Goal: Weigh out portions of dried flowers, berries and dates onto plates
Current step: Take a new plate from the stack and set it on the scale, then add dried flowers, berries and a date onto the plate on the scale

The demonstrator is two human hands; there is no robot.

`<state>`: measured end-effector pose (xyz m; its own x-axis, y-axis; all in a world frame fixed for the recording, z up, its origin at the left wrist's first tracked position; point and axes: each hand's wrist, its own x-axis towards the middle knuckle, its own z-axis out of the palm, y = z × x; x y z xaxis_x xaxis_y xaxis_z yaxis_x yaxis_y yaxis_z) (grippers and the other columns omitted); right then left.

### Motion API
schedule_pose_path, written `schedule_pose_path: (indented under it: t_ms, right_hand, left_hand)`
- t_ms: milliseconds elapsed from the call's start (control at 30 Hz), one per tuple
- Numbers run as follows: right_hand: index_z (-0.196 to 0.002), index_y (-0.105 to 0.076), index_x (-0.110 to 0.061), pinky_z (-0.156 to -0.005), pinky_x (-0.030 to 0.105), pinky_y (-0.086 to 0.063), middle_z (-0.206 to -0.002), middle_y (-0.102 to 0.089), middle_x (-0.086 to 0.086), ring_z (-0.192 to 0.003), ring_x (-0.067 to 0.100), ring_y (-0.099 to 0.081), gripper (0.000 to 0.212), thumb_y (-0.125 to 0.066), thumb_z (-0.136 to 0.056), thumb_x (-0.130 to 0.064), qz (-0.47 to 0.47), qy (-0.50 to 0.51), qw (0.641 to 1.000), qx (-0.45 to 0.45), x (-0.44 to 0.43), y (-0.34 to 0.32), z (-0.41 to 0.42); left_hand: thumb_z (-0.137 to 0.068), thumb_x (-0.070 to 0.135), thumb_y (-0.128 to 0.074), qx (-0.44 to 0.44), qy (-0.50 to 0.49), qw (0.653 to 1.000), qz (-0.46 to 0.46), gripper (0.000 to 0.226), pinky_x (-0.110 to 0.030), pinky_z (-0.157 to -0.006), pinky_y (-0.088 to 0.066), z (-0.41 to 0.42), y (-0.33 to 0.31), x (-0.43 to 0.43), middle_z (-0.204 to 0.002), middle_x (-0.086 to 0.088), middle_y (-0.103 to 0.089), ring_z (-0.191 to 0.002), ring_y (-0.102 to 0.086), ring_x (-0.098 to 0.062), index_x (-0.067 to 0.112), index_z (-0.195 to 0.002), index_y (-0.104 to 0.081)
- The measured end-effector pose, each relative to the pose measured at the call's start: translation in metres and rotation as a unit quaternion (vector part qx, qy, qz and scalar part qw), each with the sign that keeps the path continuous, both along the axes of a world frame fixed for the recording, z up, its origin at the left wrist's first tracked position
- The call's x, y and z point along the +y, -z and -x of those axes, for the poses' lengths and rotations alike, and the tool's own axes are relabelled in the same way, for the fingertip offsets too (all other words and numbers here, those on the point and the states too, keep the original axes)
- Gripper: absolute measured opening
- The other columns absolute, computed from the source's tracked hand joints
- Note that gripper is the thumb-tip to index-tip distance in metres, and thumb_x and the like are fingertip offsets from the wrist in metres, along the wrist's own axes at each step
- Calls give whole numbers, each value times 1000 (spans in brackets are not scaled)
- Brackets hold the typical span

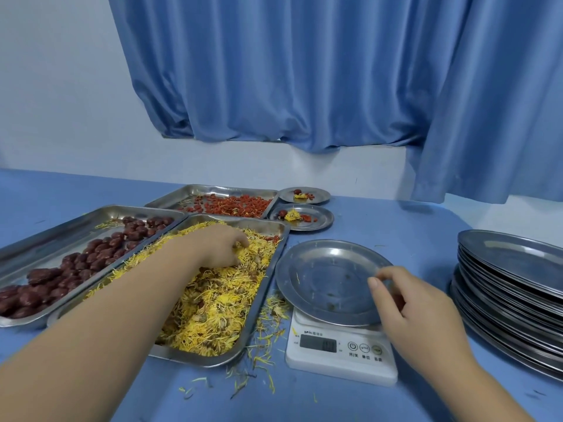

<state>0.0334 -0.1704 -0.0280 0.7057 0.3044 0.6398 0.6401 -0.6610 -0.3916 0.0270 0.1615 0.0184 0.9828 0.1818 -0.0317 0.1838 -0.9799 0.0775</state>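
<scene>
A steel tray of yellow dried flowers (213, 303) lies in front of me. My left hand (219, 245) reaches into its far end, fingers curled down into the petals. Left of it is a tray of dark red dates (76, 266), and behind, a tray of red berries (234, 204). A bare steel plate (323, 278) sits on a white digital scale (341, 351). My right hand (405, 300) hovers over the plate's right rim with fingers loosely curled, holding nothing. Two filled plates stand at the back: a nearer plate (316, 222) and a farther plate (316, 196).
A tall stack of steel plates (511, 296) stands at the right on the blue table (411, 226). Loose yellow petals (262, 373) are scattered between the flower tray and the scale. A blue curtain (304, 71) hangs behind.
</scene>
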Motion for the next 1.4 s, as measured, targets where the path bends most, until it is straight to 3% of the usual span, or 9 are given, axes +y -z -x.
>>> schedule_pose_path:
  t_ms: [267, 367, 500, 700, 867, 1000, 1067, 1200, 1400]
  right_hand:
    - [-82, -56, -33, -47, 22, -36, -52, -52, -9, -52, 4, -48, 15, -46, -87, -42, -3, -23, 1000, 2, 3, 2, 0]
    - [-80, -53, -36, -47, 23, -38, -52, -52, -9, -52, 4, -48, 11, -46, -87, -42, -10, -28, 1000, 1, 4, 3, 2]
    - [-74, -51, -37, -46, 21, -35, -50, -49, -10, -53, 6, -48, 15, -48, -88, -40, -14, -35, 999, 6, 3, 4, 2]
    - [-69, -58, -27, -51, 25, -41, -56, -53, -11, -58, 6, -51, 21, -53, -89, -32, -41, -20, 999, 3, -1, 5, -2]
    - [-68, -58, -24, -53, 25, -42, -58, -54, -10, -61, 8, -52, 23, -55, -90, -28, -57, -13, 998, 6, -5, 5, -7]
    - [-66, -57, -22, -55, 30, -45, -58, -54, -8, -61, 10, -52, 25, -54, -90, -27, -87, -11, 996, 16, -10, 3, -10]
    - [-66, -57, -20, -55, 32, -45, -57, -53, -7, -60, 11, -52, 26, -54, -90, -28, -89, -9, 996, 19, -12, 3, -11]
    - [-63, -55, -18, -57, 35, -44, -57, -52, -6, -61, 11, -50, 29, -54, -90, -29, -80, -16, 996, 36, -13, 2, -13]
    - [-61, -51, -17, -56, 37, -44, -55, -49, -4, -59, 13, -48, 32, -52, -89, -31, -83, -29, 995, 42, -16, 1, -14]
  left_hand:
    - [-85, 27, -72, -116, -38, 986, 109, 32, -18, -60, -41, 13, -21, 18, -91, 14, -62, -79, -60, -4, 31, -115, -61]
    - [-86, 24, -69, -135, -54, 977, 158, 30, -27, -62, -48, 22, -28, 20, -89, 7, -62, -79, -65, -22, 28, -116, -63]
    - [-87, 17, -65, -149, -68, 963, 212, 38, -24, -56, -44, 27, -32, 20, -85, 1, -58, -65, -55, -15, 25, -123, -58]
    - [-79, 9, -72, -129, -63, 952, 270, 63, -24, -66, -45, 26, -33, 14, -119, -4, -51, -93, -57, -14, 31, -134, -50]
    - [-80, 25, -78, -154, -21, 944, 290, 42, -32, -78, -48, 18, -38, -7, -109, -2, -63, -99, -61, -21, 33, -118, -64]
    - [-78, 38, -77, -169, 29, 937, 304, 28, -24, -78, -41, 4, -32, -43, -111, 13, -60, -99, -55, -3, 42, -104, -67]
    - [-79, 37, -76, -176, 46, 936, 302, 26, -21, -73, -40, -8, -22, -64, -114, 7, -62, -99, -54, -5, 40, -104, -68]
    - [-80, 34, -75, -176, 67, 950, 249, 25, -19, -65, -41, -29, 4, -101, -105, -2, -63, -98, -61, -18, 33, -104, -67]
    - [-79, 57, -70, -140, 102, 961, 216, 45, -18, -68, -43, -39, 17, -121, -104, 13, -58, -87, -56, 0, 35, -116, -58]
